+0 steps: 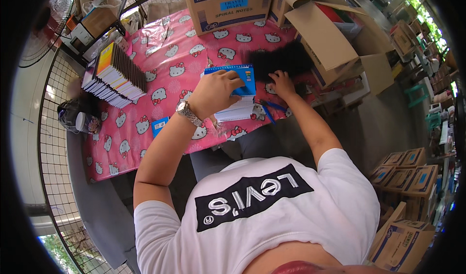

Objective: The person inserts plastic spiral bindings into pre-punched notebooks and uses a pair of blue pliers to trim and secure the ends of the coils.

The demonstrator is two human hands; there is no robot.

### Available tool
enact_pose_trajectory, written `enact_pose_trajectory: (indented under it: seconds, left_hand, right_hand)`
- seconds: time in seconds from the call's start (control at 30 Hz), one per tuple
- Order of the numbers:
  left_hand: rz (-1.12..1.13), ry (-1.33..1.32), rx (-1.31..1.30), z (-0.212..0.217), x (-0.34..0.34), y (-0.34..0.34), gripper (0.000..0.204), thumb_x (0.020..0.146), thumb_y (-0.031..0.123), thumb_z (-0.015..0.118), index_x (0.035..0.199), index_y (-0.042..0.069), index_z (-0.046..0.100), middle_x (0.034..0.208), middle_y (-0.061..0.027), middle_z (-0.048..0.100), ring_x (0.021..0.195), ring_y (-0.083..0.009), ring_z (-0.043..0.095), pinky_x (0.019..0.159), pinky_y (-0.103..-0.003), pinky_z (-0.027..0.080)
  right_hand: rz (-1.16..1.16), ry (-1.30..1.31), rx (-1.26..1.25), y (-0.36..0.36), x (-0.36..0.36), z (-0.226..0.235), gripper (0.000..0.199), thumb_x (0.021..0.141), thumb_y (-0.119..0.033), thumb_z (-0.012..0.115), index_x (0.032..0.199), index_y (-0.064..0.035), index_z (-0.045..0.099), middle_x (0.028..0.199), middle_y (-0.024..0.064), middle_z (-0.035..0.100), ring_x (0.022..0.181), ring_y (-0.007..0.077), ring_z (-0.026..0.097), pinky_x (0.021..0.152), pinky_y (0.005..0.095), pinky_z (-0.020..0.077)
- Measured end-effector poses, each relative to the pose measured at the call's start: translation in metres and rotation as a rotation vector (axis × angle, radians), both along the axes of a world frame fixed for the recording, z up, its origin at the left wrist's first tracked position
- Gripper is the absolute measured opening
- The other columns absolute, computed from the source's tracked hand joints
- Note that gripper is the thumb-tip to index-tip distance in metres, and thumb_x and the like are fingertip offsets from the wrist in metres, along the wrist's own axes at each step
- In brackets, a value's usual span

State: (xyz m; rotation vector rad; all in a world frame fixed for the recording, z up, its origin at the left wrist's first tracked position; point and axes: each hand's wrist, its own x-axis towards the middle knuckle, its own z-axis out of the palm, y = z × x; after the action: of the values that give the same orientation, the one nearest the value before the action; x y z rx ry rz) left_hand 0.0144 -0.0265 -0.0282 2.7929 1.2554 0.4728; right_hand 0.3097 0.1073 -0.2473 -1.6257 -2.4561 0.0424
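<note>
So we've got the table with the pink cartoon-cat cloth (160, 55) taking up most of the view, with a big cardboard box (228, 4) at the far edge and open cartons (330, 41) off to the right. On the left of the cloth sits a slanted stack of notebooks (114, 75). Near the middle there's a black patch (286, 58), too blurry for us to say what it is. Our left hand (216, 92), with a wristwatch (187, 111) on it, has its fingers curled over the blue spiral notebook (240, 77), which lies atop a small pile. Our right hand (281, 82) rests fingers-spread beside the black patch, gripping nothing. Blue pens (269, 109) lie just below.
</note>
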Motion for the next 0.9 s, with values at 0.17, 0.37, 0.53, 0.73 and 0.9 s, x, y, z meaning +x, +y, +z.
enact_pose_trajectory:
  seconds: [0.17,0.37,0.53,0.73,0.9]
  left_hand:
    - [-0.002,-0.021,-0.061,0.008,-0.002,0.001,0.031,0.077,0.021,0.074,0.106,0.01,0.068,0.108,-0.0061,0.066,0.1,-0.0277,0.063,0.084,-0.038,0.053]
    - [0.1,-0.112,-0.047,0.035,-0.011,0.019,0.024,0.085,0.016,0.065,0.107,0.008,0.068,0.097,-0.0153,0.068,0.09,-0.0339,0.067,0.075,-0.042,0.054]
    - [0.163,0.055,0.004,0.034,0.002,0.04,0.024,0.09,0.013,0.055,0.113,0.006,0.055,0.096,-0.0158,0.066,0.094,-0.0359,0.063,0.083,-0.047,0.049]
    - [0.277,-0.024,0.139,0.014,0.002,0.048,0.026,0.091,0.016,0.056,0.116,0.008,0.052,0.112,-0.0125,0.06,0.111,-0.0323,0.056,0.094,-0.045,0.041]
    - [0.251,-0.032,0.193,0.009,0.014,0.06,0.027,0.091,0.016,0.056,0.116,0.007,0.053,0.11,-0.0119,0.061,0.112,-0.0315,0.056,0.095,-0.045,0.041]
  right_hand:
    - [0.239,0.241,0.145,0.001,0.004,0.012,0.035,0.081,-0.01,0.066,0.116,-0.014,0.065,0.118,0.0078,0.057,0.113,0.0302,0.053,0.091,0.0426,0.0478]
    - [0.38,-0.039,0.012,-0.021,0.018,0.014,0.031,0.082,-0.011,0.06,0.112,-0.0152,0.065,0.112,0.0069,0.059,0.108,0.0284,0.054,0.094,0.0444,0.0425]
    - [0.31,0.294,0.245,-0.009,0.01,0.039,0.027,0.085,-0.01,0.058,0.111,-0.0097,0.065,0.1,0.012,0.06,0.094,0.0296,0.059,0.081,0.0395,0.0479]
    - [0.095,1.113,0.076,-0.047,-0.041,0.168,0.04,0.097,-0.025,0.051,0.129,-0.0022,0.057,0.118,0.0161,0.06,0.095,0.0309,0.061,0.082,0.0385,0.0496]
    - [0.217,0.915,0.057,-0.091,-0.102,0.174,0.062,0.102,-0.049,0.039,0.132,0.0029,0.054,0.137,0.0218,0.054,0.122,0.0321,0.057,0.103,0.0353,0.0427]
